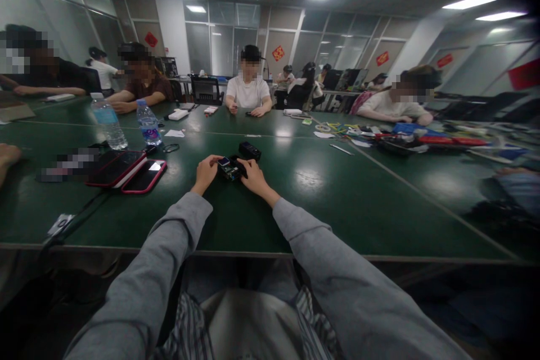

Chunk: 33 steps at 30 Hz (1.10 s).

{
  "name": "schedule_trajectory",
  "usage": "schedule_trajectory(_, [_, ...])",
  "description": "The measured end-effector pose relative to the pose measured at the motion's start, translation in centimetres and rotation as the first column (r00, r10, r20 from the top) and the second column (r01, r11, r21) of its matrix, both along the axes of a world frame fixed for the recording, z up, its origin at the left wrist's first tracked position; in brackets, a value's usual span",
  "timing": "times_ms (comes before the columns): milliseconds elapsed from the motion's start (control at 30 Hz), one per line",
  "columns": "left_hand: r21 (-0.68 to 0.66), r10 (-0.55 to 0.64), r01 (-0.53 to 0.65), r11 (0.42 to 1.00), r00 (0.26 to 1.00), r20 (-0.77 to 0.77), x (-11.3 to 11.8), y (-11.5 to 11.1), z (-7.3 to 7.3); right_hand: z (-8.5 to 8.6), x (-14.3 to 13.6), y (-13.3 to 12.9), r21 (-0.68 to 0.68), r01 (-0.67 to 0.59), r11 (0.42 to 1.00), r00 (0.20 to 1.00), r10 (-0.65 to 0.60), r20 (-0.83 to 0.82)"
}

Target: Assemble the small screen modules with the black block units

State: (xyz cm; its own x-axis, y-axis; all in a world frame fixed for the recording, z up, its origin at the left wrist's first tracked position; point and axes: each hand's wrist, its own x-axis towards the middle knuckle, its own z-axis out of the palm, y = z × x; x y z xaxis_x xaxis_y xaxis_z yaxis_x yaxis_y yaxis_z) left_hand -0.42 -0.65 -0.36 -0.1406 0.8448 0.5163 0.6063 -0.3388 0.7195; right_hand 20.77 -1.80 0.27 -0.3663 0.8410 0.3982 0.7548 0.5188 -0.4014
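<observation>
At our table [337, 208], we have a gadget [230, 171] between our left hand [206, 173] and right hand [254, 179]. A box [250, 151] lies just behind the gadget, on the table. To the left of our left hand lies a phone [144, 176]; behind the phone, two bottles [148, 125] stand near each other. Cables [337, 128] lie farther back to our right, and a person [248, 93] sits across from us.

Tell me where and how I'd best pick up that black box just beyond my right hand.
Probably pinch the black box across its long sides near its right end, coming from the right. It looks like a low, elongated block, and that end appears unobstructed, while your right hand and the small device crowd its near side.
</observation>
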Motion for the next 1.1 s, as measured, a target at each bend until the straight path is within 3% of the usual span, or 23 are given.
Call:
schedule_trajectory(500, [0.000, -0.024, 0.024, 1.000, 0.998, 0.057, -0.2, 0.6, -0.6, -0.1, 0.5, 0.6, -0.009, -0.038, 0.999, 0.994, 0.036, -0.098])
schedule_trajectory(833, [0.022, -0.053, 0.051, 0.998, 0.995, 0.085, -0.2, 0.6, -0.7, 0.0, 0.5, 0.7, 0.007, 0.073, 0.997, 0.968, -0.069, -0.242])
schedule_trajectory(933, [0.022, -0.044, 0.042, 0.999, 0.991, 0.126, -0.2, 0.7, -0.7, 0.9, 0.3, 0.1, 0.091, 0.114, 0.989, 0.922, -0.071, -0.381])
schedule_trajectory(1100, [0.022, 0.039, -0.046, 0.999, 0.964, 0.264, -0.7, 1.3, -1.1, 2.4, -0.6, -1.7, 0.316, 0.043, 0.948, 0.890, 0.107, -0.444])
